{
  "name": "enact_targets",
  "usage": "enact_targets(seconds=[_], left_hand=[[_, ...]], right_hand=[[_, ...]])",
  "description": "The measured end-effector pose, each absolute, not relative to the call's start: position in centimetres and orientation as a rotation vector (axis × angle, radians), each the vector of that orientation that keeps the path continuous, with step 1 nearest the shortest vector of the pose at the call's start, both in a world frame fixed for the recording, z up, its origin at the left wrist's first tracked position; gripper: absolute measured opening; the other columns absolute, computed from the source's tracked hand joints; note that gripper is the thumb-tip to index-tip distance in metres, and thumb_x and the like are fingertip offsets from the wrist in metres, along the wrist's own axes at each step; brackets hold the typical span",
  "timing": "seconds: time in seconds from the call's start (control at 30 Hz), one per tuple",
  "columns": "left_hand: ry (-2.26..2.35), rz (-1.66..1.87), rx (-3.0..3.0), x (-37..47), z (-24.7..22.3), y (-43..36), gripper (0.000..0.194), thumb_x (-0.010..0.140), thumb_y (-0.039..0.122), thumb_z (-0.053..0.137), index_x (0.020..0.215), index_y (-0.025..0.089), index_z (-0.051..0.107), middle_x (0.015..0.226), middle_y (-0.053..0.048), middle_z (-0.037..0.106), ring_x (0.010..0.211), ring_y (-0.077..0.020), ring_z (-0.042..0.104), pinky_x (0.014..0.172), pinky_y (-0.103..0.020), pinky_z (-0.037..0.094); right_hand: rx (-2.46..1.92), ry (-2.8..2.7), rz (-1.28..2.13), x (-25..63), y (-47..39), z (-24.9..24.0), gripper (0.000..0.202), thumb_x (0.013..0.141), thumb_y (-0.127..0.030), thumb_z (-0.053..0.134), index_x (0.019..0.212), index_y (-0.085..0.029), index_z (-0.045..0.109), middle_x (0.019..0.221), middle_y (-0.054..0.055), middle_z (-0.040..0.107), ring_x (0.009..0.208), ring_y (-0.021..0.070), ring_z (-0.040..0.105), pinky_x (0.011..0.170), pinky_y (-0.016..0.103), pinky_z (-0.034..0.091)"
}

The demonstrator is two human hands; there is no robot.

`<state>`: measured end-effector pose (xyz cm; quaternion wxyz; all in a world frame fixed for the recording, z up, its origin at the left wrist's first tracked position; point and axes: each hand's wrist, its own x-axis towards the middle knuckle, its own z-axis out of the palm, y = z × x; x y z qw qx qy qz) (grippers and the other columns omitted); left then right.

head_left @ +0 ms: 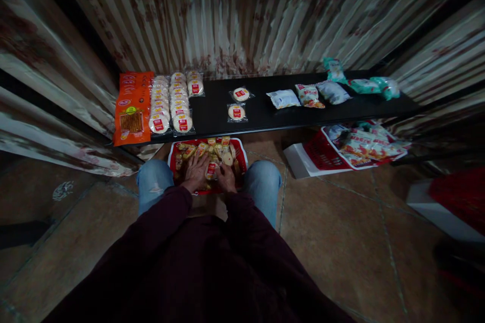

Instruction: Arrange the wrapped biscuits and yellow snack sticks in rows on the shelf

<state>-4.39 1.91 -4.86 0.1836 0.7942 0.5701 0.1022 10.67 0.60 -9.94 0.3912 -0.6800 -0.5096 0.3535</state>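
Observation:
Both hands are inside a red basket (245,154) filled with small wrapped snacks, between my knees. My left hand (195,171) lies over the snacks with its fingers spread. My right hand (226,177) has its fingers drawn together at the right edge of a round packaged cracker (211,170) with a red label, which sits between the two hands. Above the basket, a black shelf (215,98) bears overlapping rows of similar round crackers (159,101) at the left and two single ones (237,112) near the middle.
An orange snack packet (132,106) lies at the shelf's left end. White packets (283,98) and green packets (366,86) lie toward its right. Below, a second red basket (326,151) holds more packets. A pleated curtain (227,15) hangs behind.

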Motion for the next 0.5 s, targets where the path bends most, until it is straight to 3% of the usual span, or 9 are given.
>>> enact_targets(seconds=[0.13, 0.23, 0.33, 0.5], left_hand=[[1.661, 0.187, 2.296, -4.9, -4.5, 4.3, 0.047, 0.078, 0.012, 0.049, 0.122, 0.025, 0.059, 0.148, -0.006, 0.043, 0.144, -0.0301, 0.015, 0.113, -0.058, 0.01], [1.739, 0.115, 2.265, -5.7, -5.0, 4.5, 0.047, 0.073, 0.007, 0.049, 0.115, 0.023, 0.063, 0.149, -0.007, 0.041, 0.142, -0.0351, 0.019, 0.11, -0.062, 0.015], [1.721, 0.031, 2.233, -6.6, -5.8, 3.4, 0.046, 0.072, 0.005, 0.048, 0.113, 0.019, 0.064, 0.145, -0.011, 0.044, 0.14, -0.0342, 0.026, 0.109, -0.055, 0.025], [1.695, -0.001, 2.16, -8.0, -6.9, 1.3, 0.054, 0.064, 0.004, 0.053, 0.116, 0.011, 0.061, 0.136, -0.017, 0.052, 0.135, -0.028, 0.036, 0.113, -0.041, 0.025]], right_hand=[[-1.729, -1.238, 0.924, 10.8, 0.6, -10.2, 0.031, 0.078, -0.041, 0.057, 0.098, -0.022, 0.069, 0.106, 0.005, 0.068, 0.1, 0.0219, 0.061, 0.095, 0.039, 0.045], [-1.739, -1.192, 0.937, 10.8, 0.8, -10.4, 0.03, 0.077, -0.043, 0.058, 0.095, -0.022, 0.07, 0.103, 0.005, 0.069, 0.098, 0.0221, 0.061, 0.093, 0.037, 0.046], [-1.774, -1.122, 0.933, 10.7, 1.0, -10.4, 0.032, 0.079, -0.044, 0.054, 0.095, -0.021, 0.07, 0.099, 0.006, 0.07, 0.095, 0.023, 0.063, 0.091, 0.038, 0.047], [-1.764, -1.02, 0.962, 10.5, 1.5, -10.3, 0.037, 0.079, -0.046, 0.052, 0.096, -0.019, 0.07, 0.094, 0.007, 0.072, 0.09, 0.0242, 0.065, 0.086, 0.037, 0.051]])
